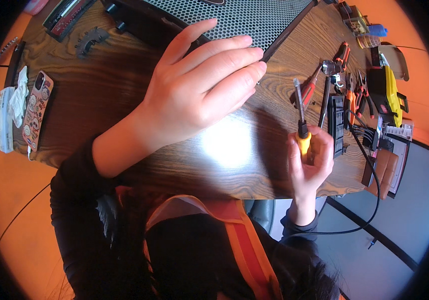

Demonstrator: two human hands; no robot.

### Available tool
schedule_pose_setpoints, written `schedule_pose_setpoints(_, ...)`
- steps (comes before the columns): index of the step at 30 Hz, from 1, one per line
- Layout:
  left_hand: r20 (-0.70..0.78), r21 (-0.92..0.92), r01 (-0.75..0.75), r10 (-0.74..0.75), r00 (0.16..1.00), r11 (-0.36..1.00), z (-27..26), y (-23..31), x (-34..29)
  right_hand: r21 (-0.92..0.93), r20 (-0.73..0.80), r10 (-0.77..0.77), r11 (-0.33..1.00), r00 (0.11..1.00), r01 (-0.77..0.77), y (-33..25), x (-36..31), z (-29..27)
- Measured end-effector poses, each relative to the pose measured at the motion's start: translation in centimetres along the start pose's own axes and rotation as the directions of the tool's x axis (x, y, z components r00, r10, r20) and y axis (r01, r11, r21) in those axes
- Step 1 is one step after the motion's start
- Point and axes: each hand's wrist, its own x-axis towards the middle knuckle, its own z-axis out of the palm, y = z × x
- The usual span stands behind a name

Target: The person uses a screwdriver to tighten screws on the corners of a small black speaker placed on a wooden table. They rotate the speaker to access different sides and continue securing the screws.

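My right hand is closed around the yellow handle of a screwdriver, its metal shaft pointing up and away from me over the right part of the table. My left hand reaches across the middle with its fingers stretched out and slightly apart. Its fingertips lie over the near corner of a black case with a perforated metal panel; whether they touch it I cannot tell. Nothing shows in the left hand, though its palm side is hidden.
On the wooden table, pliers and other hand tools lie right, beside a black slotted tray and yellow toolbox. A black cable loops down there. Left are a phone, tissue pack and dark curved part.
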Motion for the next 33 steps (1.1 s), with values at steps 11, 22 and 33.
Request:
schedule_pose_setpoints(11,0.159,0.021,0.050,-0.052,0.986,0.999,-1.5,0.4,0.9,-0.028,-0.165,-0.029,0.999,0.986,0.025,2.1,-1.9,0.5)
schedule_pose_setpoints(22,0.151,0.010,0.026,-0.028,0.988,1.000,-1.3,0.1,0.7,-0.033,-0.093,-0.050,0.998,0.994,0.047,2.4,-1.6,0.9)
schedule_pose_setpoints(33,0.149,0.008,0.030,-0.031,0.988,1.000,-1.3,0.2,0.7,0.038,-0.113,0.002,0.999,0.994,0.002,2.4,-1.8,1.2)
